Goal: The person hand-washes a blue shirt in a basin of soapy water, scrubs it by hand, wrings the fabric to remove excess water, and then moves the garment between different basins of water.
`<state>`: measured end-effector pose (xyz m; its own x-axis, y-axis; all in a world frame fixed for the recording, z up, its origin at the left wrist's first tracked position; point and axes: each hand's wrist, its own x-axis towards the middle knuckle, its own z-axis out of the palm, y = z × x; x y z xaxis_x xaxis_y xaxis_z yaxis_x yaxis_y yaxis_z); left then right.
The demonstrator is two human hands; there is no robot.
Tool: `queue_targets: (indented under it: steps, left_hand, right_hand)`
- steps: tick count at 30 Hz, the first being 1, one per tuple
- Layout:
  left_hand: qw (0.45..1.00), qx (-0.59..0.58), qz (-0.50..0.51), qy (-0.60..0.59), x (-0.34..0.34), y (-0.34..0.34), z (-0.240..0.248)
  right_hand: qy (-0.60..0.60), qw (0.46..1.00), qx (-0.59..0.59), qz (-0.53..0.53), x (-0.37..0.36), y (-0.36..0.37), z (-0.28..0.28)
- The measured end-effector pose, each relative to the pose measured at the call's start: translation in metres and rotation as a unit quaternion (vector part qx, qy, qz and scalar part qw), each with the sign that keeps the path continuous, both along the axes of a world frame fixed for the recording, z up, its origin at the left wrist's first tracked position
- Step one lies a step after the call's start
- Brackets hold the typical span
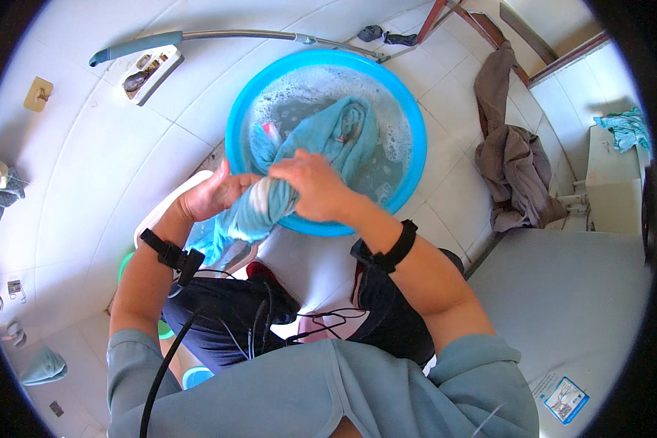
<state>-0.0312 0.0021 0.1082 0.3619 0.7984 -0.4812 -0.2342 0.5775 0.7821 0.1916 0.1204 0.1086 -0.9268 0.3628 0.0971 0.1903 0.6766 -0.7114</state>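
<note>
Over the near left rim of one round blue basin (418, 146), two bare hands meet on one light-blue cloth (321, 142), whose far part lies in the basin's soapy water (288, 111) and whose near end hangs outside it. The right hand (314, 186) has its fingers curled over the cloth, grasping it; the left hand (215, 196) lies against the cloth with its thumb raised, and I cannot tell whether its fingers grip. Two black wrist straps are worn, one on each arm. Beyond the basin are one long pole (241, 34) and two small dark cloth pieces (391, 36); up to its left is one white tray (152, 75) with small items inside. To its right lies one crumpled brown garment (515, 171), and farther right one teal cloth (624, 129). Left of the basin, one pale tub (162, 210) is partly covered by the left arm and hanging cloth; the hands and cloth also hide part of the basin's near rim. On the near side, black cables (328, 317) cross in front of the person's dark trousers. The basin stands on white floor tiles (445, 191), with a white wall to its left.
</note>
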Motion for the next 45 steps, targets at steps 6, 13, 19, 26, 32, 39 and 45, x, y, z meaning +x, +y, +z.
queue_targets:
  steps: [6, 13, 19, 26, 32, 39, 45]
  left_hand:
    - [0.918, -0.144, 0.061, -0.365, 0.036, -0.005, -0.036]
    - [0.916, -0.077, 0.336, -0.205, 0.075, -0.015, -0.011]
    - [0.856, 0.006, 0.35, -0.381, 0.061, -0.017, 0.02]
    - [0.852, -0.04, 0.234, -0.466, 0.108, -0.018, 0.023]
    - [0.853, -0.081, 0.179, -0.483, 0.071, -0.016, 0.053]
    - [0.899, 0.014, -0.159, 0.409, 0.03, 0.027, 0.038]
    - [0.65, 0.131, -0.218, 0.716, 0.052, 0.038, -0.012]
  right_hand:
    - [0.176, 0.96, 0.18, 0.126, -0.01, -0.057, 0.028]
    - [0.147, 0.966, 0.213, -0.016, 0.012, -0.003, 0.028]
    - [0.026, 0.992, 0.093, -0.087, 0.016, -0.01, -0.032]
    - [0.389, 0.887, -0.104, -0.225, -0.074, -0.052, -0.054]
    - [0.319, 0.94, 0.036, -0.117, -0.055, 0.031, -0.012]
    - [0.084, 0.979, 0.166, -0.081, -0.021, 0.024, -0.029]
    - [-0.242, 0.96, 0.004, -0.138, -0.011, 0.004, -0.034]
